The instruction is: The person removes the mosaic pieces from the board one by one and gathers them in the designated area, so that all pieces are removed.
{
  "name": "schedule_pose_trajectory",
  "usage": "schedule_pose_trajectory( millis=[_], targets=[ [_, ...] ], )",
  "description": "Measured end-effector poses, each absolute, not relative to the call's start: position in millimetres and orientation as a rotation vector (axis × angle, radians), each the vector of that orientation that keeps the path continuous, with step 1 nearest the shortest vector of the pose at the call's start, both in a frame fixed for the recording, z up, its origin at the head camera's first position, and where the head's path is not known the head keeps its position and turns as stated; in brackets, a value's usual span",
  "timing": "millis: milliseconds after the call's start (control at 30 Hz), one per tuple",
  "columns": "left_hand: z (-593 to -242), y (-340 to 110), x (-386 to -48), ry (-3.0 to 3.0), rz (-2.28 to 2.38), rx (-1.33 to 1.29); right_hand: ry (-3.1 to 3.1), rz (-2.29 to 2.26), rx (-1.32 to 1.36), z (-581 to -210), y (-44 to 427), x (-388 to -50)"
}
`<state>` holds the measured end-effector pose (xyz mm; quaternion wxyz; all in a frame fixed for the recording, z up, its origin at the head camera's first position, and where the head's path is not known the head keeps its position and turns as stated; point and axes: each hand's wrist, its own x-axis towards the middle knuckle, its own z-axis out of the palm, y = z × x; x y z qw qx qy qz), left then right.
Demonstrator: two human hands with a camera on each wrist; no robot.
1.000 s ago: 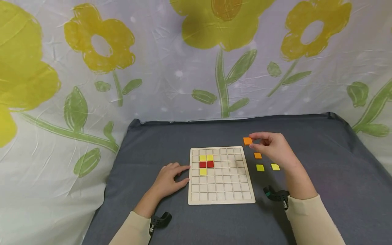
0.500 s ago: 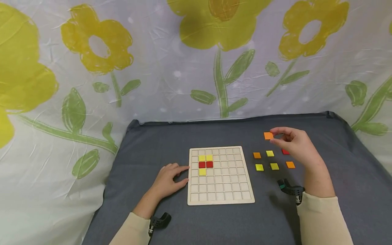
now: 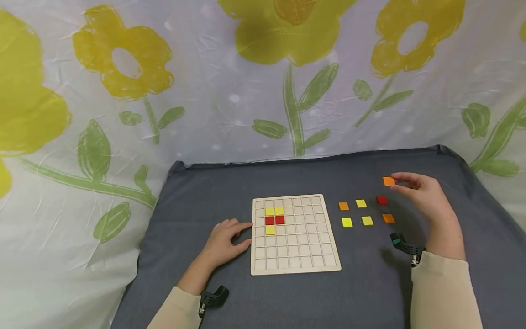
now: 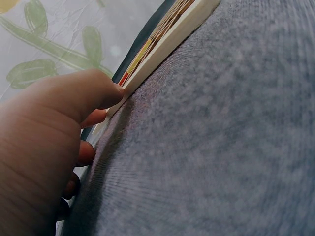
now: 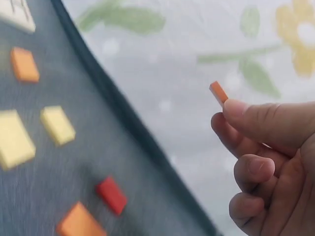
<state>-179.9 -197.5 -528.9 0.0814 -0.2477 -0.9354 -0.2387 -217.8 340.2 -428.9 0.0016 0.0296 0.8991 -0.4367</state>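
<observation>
The right hand [image 3: 425,194] has an orange tile [image 3: 388,181] pinched in its grip above the tabletop [image 3: 205,192], the gridded board [image 3: 304,240] lying toward eight o'clock, nearer the left hand [image 3: 225,241], whose loose fingers touch its nine-o'clock edge

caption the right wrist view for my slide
Right hand pinching an orange tile, with other coloured tiles on dark cloth.

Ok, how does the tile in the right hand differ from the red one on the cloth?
The held tile is orange; the loose tile is red. The held tile is pinched in the right hand, above the cloth; the loose tile lies flat on the cloth. Both are thin squares.
</observation>
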Motion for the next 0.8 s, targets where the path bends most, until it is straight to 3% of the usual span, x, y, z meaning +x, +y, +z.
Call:
schedule_pose_trajectory(
  millis=[333,800],
  targets=[
    [-527.6,-196.7,-179.2,-2.820,-0.706,-0.723,2.822,-1.305,0.170,-466.9,374.6,-223.2],
    [-528.1,-196.7,-180.4,-2.818,-0.722,-0.724,2.893,-1.148,0.286,-493.9,382.3,-229.1]
  ],
)
